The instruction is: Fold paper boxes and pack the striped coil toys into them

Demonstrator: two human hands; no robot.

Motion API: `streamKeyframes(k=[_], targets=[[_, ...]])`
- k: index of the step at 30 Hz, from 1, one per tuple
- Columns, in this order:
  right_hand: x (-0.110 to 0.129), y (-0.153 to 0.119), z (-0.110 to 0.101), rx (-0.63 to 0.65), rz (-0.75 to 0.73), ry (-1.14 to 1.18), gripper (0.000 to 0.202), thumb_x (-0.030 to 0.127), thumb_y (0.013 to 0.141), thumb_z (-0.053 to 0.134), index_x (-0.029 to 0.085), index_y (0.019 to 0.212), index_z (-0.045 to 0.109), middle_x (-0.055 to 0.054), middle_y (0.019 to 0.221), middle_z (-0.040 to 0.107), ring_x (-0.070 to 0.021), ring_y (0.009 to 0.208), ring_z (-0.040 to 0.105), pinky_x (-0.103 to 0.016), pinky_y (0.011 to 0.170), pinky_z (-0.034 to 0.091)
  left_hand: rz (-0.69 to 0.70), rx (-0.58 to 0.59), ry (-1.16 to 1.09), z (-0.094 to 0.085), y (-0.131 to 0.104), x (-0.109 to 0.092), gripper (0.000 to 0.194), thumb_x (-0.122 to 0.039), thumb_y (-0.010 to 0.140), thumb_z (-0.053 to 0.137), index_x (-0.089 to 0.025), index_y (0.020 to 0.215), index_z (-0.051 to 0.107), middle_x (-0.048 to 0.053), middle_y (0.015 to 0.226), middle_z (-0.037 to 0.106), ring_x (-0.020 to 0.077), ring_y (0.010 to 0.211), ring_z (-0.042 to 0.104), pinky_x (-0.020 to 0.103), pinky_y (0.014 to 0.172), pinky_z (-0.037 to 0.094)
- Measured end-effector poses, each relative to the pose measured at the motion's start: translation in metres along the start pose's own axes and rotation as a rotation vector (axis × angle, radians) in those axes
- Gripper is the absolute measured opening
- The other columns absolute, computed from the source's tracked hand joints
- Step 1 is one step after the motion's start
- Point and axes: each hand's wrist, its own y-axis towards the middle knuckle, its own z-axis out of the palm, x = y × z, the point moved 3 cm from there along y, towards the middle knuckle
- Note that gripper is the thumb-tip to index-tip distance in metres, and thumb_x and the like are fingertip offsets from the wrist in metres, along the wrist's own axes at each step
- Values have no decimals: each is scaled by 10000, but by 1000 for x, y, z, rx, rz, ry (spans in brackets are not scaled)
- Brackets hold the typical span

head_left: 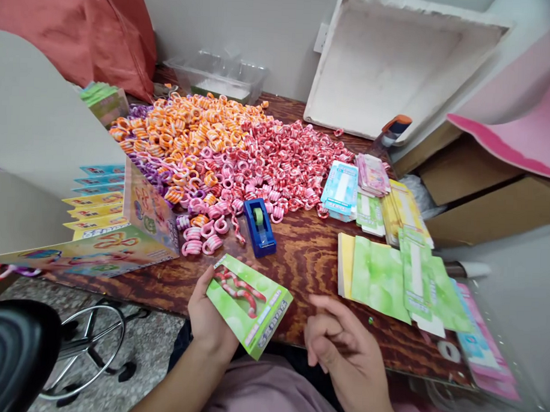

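My left hand (212, 318) holds a green printed toy box (248, 307) by its left side, above the table's front edge. Through the box's window a red and white twisted toy (240, 290) shows. To the right of the box, my right hand (342, 346) is held in the air with nothing in it, its fingers partly curled and apart. Just beyond the box stands a blue tape dispenser (260, 228) with a green roll. A big heap of orange, red, pink and purple twisted toys (227, 150) lies behind the dispenser.
At left, a display carton (151, 216) holds blue and yellow boxes. Flat green cartons (381, 276) and blue card stacks (341, 187) lie at right. A white foam box lid (397, 66) leans on the wall beside a clear plastic tub (216, 75). A black stool (19, 353) stands lower left.
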Motion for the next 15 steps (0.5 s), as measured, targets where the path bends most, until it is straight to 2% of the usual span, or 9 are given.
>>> streamKeyframes(k=[3, 8, 15], targets=[[10, 1, 15, 3, -17, 132, 496, 361, 989, 731, 377, 1453, 555, 53, 683, 690, -98, 598, 610, -202, 629, 499, -52, -4, 16, 5, -9, 6, 415, -342, 1013, 435, -106, 942, 769, 118, 848, 818, 263, 808, 797, 413, 907, 621], [15, 5, 32, 28, 50, 201, 550, 347, 995, 729, 369, 1479, 469, 69, 707, 701, -84, 603, 620, -180, 632, 496, -79, 92, 4, 9, -12, 14, 435, -346, 1013, 433, -97, 899, 771, 124, 818, 807, 244, 721, 779, 375, 781, 632], [17, 11, 35, 21, 196, 237, 641, 365, 937, 796, 312, 1473, 447, 70, 686, 714, -93, 583, 627, -189, 608, 496, -106, 81, 8, 7, -9, 16, 326, -331, 942, 514, -123, 863, 753, 107, 758, 783, 250, 658, 746, 397, 753, 618]])
